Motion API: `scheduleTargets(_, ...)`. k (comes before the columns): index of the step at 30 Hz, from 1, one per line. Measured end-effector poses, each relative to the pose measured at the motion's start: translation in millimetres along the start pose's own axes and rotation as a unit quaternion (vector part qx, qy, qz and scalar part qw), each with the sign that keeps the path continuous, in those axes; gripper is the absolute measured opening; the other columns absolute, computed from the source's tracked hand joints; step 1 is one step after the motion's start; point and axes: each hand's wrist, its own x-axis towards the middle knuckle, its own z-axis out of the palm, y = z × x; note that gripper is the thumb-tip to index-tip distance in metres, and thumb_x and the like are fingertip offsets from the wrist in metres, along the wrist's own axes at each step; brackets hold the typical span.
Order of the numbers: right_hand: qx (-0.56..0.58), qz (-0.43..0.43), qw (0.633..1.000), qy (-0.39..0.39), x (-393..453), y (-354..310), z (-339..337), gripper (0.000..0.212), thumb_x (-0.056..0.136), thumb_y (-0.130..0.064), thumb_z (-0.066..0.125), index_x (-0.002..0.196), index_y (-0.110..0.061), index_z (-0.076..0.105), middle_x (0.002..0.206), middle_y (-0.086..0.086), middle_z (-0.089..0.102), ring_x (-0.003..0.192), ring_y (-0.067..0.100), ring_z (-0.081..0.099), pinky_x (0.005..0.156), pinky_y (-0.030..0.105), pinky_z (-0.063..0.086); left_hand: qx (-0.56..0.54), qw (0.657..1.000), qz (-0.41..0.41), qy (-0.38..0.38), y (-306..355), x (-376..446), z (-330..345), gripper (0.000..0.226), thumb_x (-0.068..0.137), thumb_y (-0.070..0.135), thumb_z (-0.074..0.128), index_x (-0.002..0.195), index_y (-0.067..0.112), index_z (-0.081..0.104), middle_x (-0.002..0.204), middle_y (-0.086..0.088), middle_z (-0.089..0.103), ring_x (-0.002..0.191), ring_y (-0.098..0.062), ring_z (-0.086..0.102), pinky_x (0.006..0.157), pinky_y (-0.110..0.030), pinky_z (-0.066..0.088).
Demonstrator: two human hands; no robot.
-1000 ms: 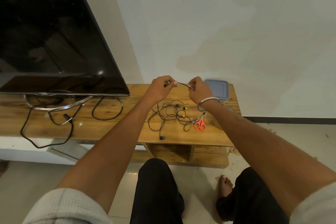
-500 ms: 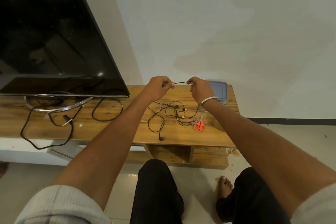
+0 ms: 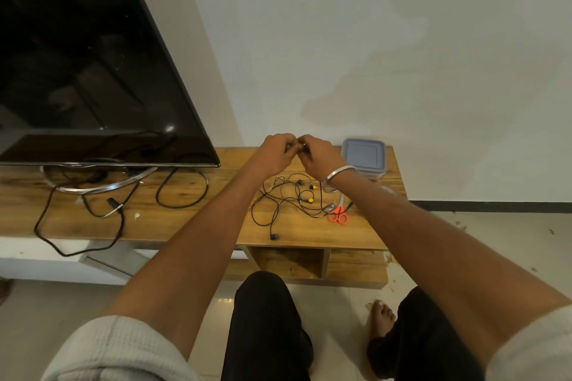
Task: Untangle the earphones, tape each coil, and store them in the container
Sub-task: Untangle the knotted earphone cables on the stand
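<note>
A tangle of black earphones (image 3: pixel 288 198) with yellow tips lies on the wooden TV stand (image 3: pixel 192 219). My left hand (image 3: pixel 275 153) and my right hand (image 3: pixel 318 156) are raised above the tangle, fingertips touching, both pinching a piece of the black earphone cable that is mostly hidden between them. A strand hangs from my right hand down to the tangle. A grey-lidded plastic container (image 3: pixel 363 156) stands closed at the stand's back right, just beyond my right wrist.
Orange-handled scissors (image 3: pixel 338 214) lie right of the tangle. A large dark TV (image 3: pixel 77 71) on a metal base fills the left side, with thick black power cables (image 3: pixel 182 192) looped on the stand. An open cubby sits under the stand; my knees and a bare foot are below.
My hands held a short stretch of cable taut between them, a gap apart; now they have come together with fingertips meeting, and the stretch is bunched out of sight.
</note>
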Motion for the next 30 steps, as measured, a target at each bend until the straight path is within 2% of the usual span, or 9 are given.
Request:
scheduleTargets(3, -0.045, 0.002, 0.999, 0.000, 1.3, 4.4, -3.1, 0.027, 0.099, -0.014, 0.041, 0.116, -0.007, 0.061, 0.101, 0.017, 0.068, 0.093, 0.033, 0.062, 0.072, 0.031, 0.045, -0.003, 1.000, -0.001, -0.012, -2.3, -0.8, -4.3, 0.024, 0.098, 0.033, 0.053, 0.095, 0.015, 0.069, 0.086, -0.002, 0.066, 0.077, -0.016, 0.058, 0.065, -0.025, 0.043)
scheduleTargets(6, -0.082, 0.007, 0.996, 0.025, -0.2, 14.7, -7.4, 0.029, 0.099, -0.013, 0.041, 0.117, -0.010, 0.063, 0.107, 0.015, 0.069, 0.097, 0.033, 0.062, 0.081, 0.039, 0.052, -0.010, 1.000, -0.004, -0.022, -9.6, -2.2, -10.8, 0.023, 0.095, 0.043, 0.054, 0.087, 0.027, 0.069, 0.098, -0.012, 0.071, 0.090, -0.029, 0.063, 0.082, -0.042, 0.051)
scheduleTargets(9, -0.093, 0.051, 0.993, 0.049, -1.8, 24.6, -10.4, 0.027, 0.097, -0.008, 0.043, 0.115, -0.012, 0.063, 0.106, 0.014, 0.068, 0.093, 0.032, 0.063, 0.074, 0.034, 0.050, -0.016, 1.000, -0.010, -0.020, -14.1, -2.7, -14.9, 0.020, 0.094, 0.047, 0.055, 0.082, 0.035, 0.066, 0.099, -0.018, 0.070, 0.089, -0.031, 0.064, 0.086, -0.047, 0.052)
scheduleTargets(13, -0.109, 0.100, 0.988, 0.046, -4.4, 34.1, -15.9, 0.025, 0.095, -0.004, 0.043, 0.109, -0.006, 0.063, 0.102, 0.018, 0.068, 0.091, 0.033, 0.063, 0.072, 0.033, 0.048, -0.018, 1.000, -0.018, -0.016, -13.3, -1.4, -17.7, 0.020, 0.094, 0.044, 0.056, 0.083, 0.031, 0.066, 0.100, -0.015, 0.070, 0.099, -0.035, 0.064, 0.088, -0.046, 0.051)
scheduleTargets(18, -0.105, 0.118, 0.987, 0.000, -5.9, 34.8, -16.3, 0.026, 0.093, -0.004, 0.042, 0.111, -0.001, 0.059, 0.103, 0.020, 0.066, 0.093, 0.034, 0.061, 0.075, 0.037, 0.050, -0.020, 1.000, -0.018, -0.011, -11.2, -0.2, -13.8, 0.023, 0.096, 0.040, 0.055, 0.085, 0.023, 0.067, 0.099, -0.014, 0.070, 0.094, -0.032, 0.063, 0.080, -0.040, 0.051)
scheduleTargets(22, -0.048, 0.067, 0.996, -0.020, -8.5, 23.6, -10.1, 0.032, 0.093, -0.013, 0.047, 0.125, -0.008, 0.047, 0.106, 0.016, 0.065, 0.094, 0.031, 0.061, 0.080, 0.039, 0.052, -0.008, 1.000, 0.000, -0.023, -1.7, -1.2, -4.6, 0.024, 0.096, 0.037, 0.056, 0.089, 0.018, 0.068, 0.084, 0.001, 0.065, 0.069, -0.005, 0.053, 0.059, -0.022, 0.038)
scheduleTargets(25, -0.041, 0.021, 0.999, -0.023, -5.6, 12.7, -8.4, 0.025, 0.093, -0.011, 0.047, 0.117, -0.008, 0.054, 0.104, 0.015, 0.066, 0.094, 0.031, 0.061, 0.081, 0.043, 0.052, 0.003, 1.000, 0.008, -0.028, 6.8, -1.3, 2.7, 0.022, 0.096, 0.034, 0.055, 0.086, 0.017, 0.065, 0.065, 0.006, 0.051, 0.056, -0.008, 0.040, 0.054, -0.024, 0.030)
scheduleTargets(27, -0.049, 0.017, 0.998, -0.031, -2.1, 9.9, -8.8, 0.022, 0.092, -0.005, 0.046, 0.109, -0.007, 0.059, 0.100, 0.016, 0.067, 0.092, 0.032, 0.061, 0.079, 0.042, 0.052, 0.005, 1.000, 0.011, -0.021, 8.7, -0.8, 3.4, 0.022, 0.097, 0.033, 0.055, 0.085, 0.017, 0.063, 0.064, 0.006, 0.050, 0.055, -0.008, 0.040, 0.054, -0.025, 0.030)
scheduleTargets(30, -0.076, 0.024, 0.996, -0.034, 0.9, 13.0, -10.1, 0.022, 0.094, -0.007, 0.046, 0.106, -0.010, 0.063, 0.094, 0.014, 0.069, 0.090, 0.031, 0.063, 0.081, 0.043, 0.053, 0.006, 1.000, 0.017, -0.017, 8.1, -0.4, -0.7, 0.024, 0.098, 0.034, 0.053, 0.090, 0.015, 0.065, 0.068, 0.014, 0.052, 0.057, -0.003, 0.043, 0.054, -0.019, 0.030)
